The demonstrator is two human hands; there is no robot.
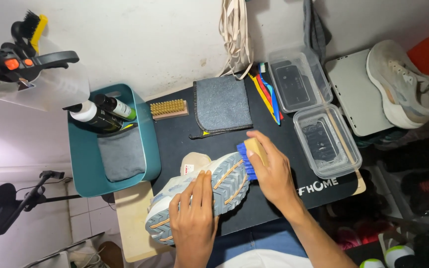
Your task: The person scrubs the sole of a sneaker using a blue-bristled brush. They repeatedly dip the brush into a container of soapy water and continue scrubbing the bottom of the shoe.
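Two hands on one shoe [209, 196] | left hand [193, 218] grip pressed flat on sole | right hand [274, 171] grip clamped on brush [250, 156], bristles touching sole's toe end

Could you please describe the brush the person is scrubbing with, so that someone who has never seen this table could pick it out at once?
On the black mat in the middle of the table lies a grey shoe, sole up, steadied by the left hand. The right hand presses the brush against the sole. Its bright blue bristles and pale wooden block set it apart from the tan-bristled brush by the teal bin.
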